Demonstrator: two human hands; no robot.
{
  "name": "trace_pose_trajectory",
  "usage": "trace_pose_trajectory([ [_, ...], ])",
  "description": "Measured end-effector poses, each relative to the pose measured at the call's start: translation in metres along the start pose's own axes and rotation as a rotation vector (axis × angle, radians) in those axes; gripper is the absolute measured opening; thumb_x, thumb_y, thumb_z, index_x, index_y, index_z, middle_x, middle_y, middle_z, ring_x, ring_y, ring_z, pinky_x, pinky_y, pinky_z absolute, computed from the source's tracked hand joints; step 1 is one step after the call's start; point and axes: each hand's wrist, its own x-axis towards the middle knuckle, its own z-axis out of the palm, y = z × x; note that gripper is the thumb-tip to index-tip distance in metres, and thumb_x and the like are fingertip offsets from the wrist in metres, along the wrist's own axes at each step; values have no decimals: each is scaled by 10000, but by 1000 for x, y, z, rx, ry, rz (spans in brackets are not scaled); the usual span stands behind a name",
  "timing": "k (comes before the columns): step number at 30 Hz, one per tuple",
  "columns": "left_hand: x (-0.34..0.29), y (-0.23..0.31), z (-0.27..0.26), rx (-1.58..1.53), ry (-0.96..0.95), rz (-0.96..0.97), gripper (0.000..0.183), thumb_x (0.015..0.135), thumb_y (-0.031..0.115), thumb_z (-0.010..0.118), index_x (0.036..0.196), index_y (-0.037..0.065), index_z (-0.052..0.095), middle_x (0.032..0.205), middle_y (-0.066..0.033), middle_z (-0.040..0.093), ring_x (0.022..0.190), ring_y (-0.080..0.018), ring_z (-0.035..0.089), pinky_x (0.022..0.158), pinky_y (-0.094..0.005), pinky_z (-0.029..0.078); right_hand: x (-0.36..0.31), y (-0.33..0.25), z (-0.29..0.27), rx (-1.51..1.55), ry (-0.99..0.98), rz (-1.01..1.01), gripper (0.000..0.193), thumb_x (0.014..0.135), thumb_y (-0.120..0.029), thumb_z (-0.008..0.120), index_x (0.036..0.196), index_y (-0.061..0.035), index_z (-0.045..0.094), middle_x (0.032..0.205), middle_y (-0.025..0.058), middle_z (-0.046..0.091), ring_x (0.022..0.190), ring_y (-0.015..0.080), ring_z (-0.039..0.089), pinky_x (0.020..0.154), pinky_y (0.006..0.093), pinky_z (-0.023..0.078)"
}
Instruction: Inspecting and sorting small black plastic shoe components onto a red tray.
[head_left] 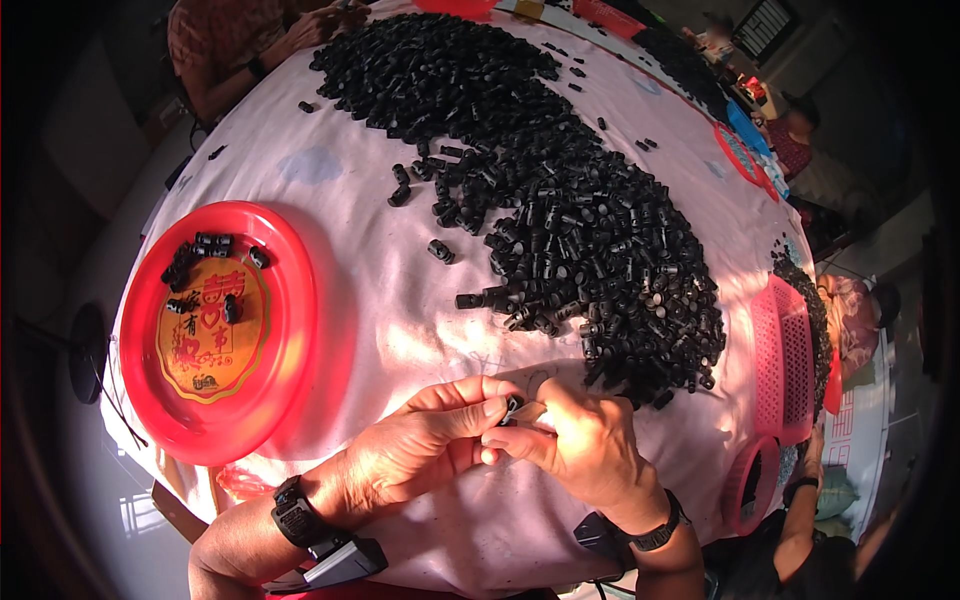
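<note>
A small black plastic part is pinched between the fingertips of the left hand and the right hand, both closed on it just above the pink cloth at the near table edge. Judged risk: the part could slip from so tight a pinch and be lost in the large black heap just beyond. Counted: one red tray with roughly ten finished pieces, one heap too numerous to count, two pink baskets at the right.

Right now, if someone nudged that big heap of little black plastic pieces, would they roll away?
Probably a few: strays already lie scattered beside the heap. Each looks stiff and light; the left hand and right hand pinch one with fingertips alone.
</note>
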Motion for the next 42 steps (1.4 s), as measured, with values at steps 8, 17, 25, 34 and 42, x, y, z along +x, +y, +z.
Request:
trace_pose_trajectory([
  [8,-2,2,8,16,81,-3,235,978,143,612,1198,59,629,1047,-22,674,832,-111,626,799,-254,518,2,-7,-3,202,87,-87,335,819,-279,801,881,-19,599,726,85,698,591,165,691,494,276,517],
  [17,-1,5,0,-30,-19,15,227,986,181,609,1162,38,629,991,-19,661,803,-103,592,783,-253,512,1,-10,-5,519,8,13,235,872,-20,703,1070,23,584,845,109,721,805,174,743,684,259,597],
  [25,-2,2,4,70,-65,90,234,989,193,606,1161,40,646,1011,-7,666,900,-103,618,847,-249,513,-1,-15,1,504,121,75,199,867,-78,748,946,11,588,783,92,708,740,171,736,619,275,593],
  [34,-6,3,7,108,-78,91,277,1004,192,578,1227,35,625,1131,-34,664,978,-99,622,918,-274,503,3,-16,-11,310,-1,108,397,785,-319,840,838,-26,577,648,107,649,582,200,692,492,303,521],
  [42,-7,6,9,185,-93,52,343,1003,249,574,1266,32,606,1209,-32,648,1015,-101,614,954,-293,483,3,-11,-10,178,-6,69,486,747,-426,846,841,-26,588,631,108,636,564,247,681,488,332,519],
])
